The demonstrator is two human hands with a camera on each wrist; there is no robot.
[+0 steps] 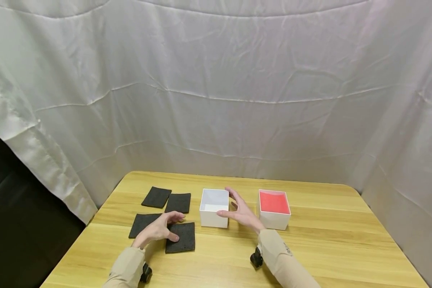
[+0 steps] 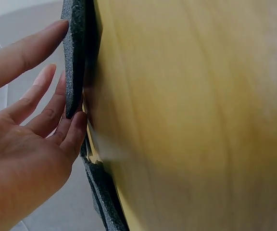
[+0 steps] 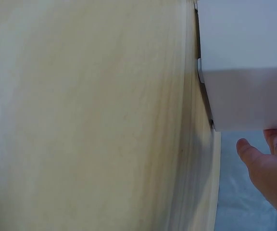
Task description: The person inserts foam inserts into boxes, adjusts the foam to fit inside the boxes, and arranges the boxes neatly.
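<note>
On the yellow wood-grain bench stood two open white boxes: the right box already held a flat red sheet, while the left box showed a pale inside. The person's right grip was spread apart at the left box's right side. The left grip, also apart, seemed to touch with its thumb the near-right one of four square black foam pads. All lay outside the boxes; I judged their handling barely begun.

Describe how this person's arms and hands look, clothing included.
The left hand and right hand wear no gloves. The left sleeve and right sleeve are beige, reaching the wrists, with a small black device by each cuff. A dark marking on the right sleeve is too small to read.
</note>
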